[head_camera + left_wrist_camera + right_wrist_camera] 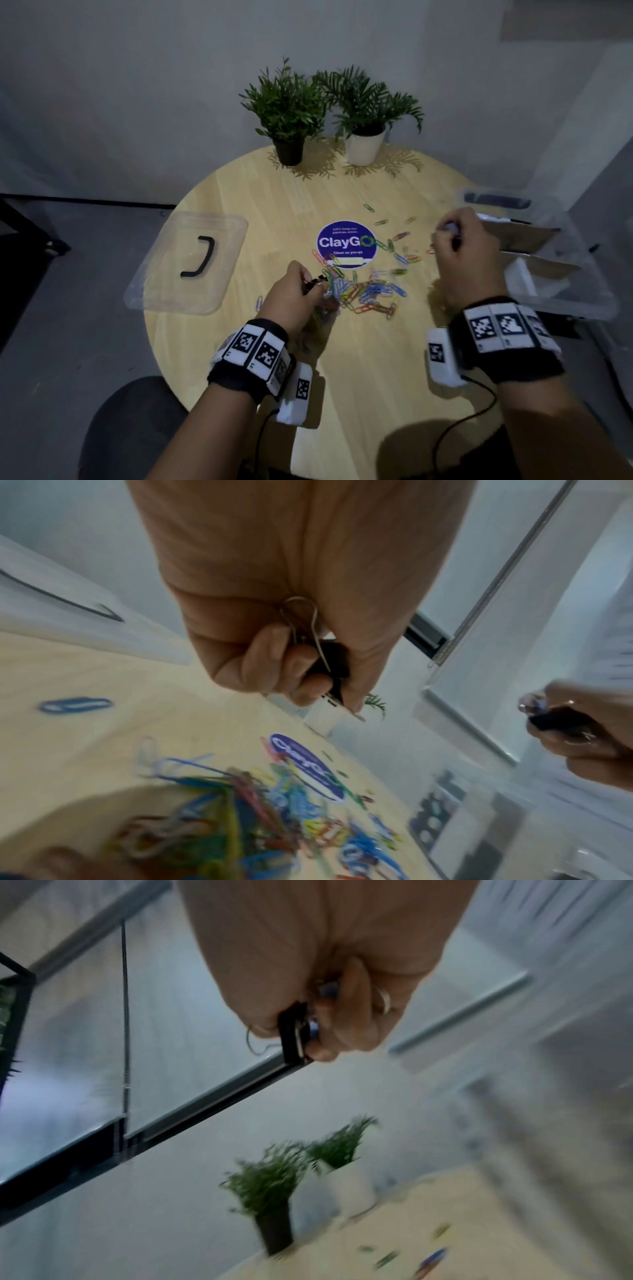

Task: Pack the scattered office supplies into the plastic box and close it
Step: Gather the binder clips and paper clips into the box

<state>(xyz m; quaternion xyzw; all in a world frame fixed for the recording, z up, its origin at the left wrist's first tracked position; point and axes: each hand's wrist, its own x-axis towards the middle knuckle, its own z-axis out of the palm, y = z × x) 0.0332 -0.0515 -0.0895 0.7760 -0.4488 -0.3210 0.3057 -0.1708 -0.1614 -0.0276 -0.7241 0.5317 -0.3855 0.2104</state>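
Observation:
Colourful paper clips (368,289) lie heaped and scattered on the round wooden table (359,359). My left hand (298,291) hovers at the heap's left edge, its fingers curled round black binder clips (329,658) with wire handles. My right hand (462,246) is raised at the right, beside the clear plastic box (561,291), and grips a black binder clip (291,1034) together with small shiny items. The box stands open at the table's right edge with cardboard pieces and other items inside. Its clear lid (191,263) with a black handle lies at the table's left.
Two potted plants, one in a black pot (289,150) and one in a white pot (364,145), stand at the table's far edge. A round blue ClayGo sticker (346,243) marks the table's middle. A dark chair seat (137,428) is at the lower left.

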